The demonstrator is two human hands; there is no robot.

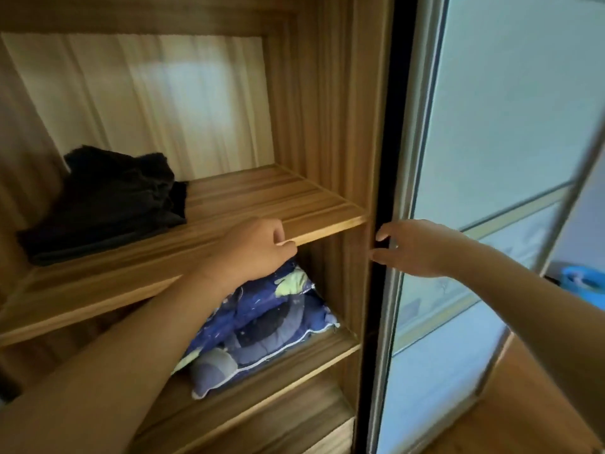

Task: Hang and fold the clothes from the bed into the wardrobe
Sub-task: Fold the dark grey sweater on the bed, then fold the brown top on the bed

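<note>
I face an open wooden wardrobe. A pile of folded dark clothes (108, 201) lies at the left of the upper shelf (327, 221). On the shelf below lies a folded blue patterned quilt (271, 322). My left hand (252, 253) is at the front edge of the upper shelf with its fingers curled, and nothing shows in it. My right hand (415, 247) reaches to the dark edge of the sliding door (381, 191), fingers loosely bent, fingertips at or on that edge. No bed is in view.
The sliding door's frosted glass panel (507, 126) fills the right side. A blue object (586, 283) sits on the floor behind it at far right. Wooden flooring (510, 421) shows at the bottom right. The right part of the upper shelf holds nothing.
</note>
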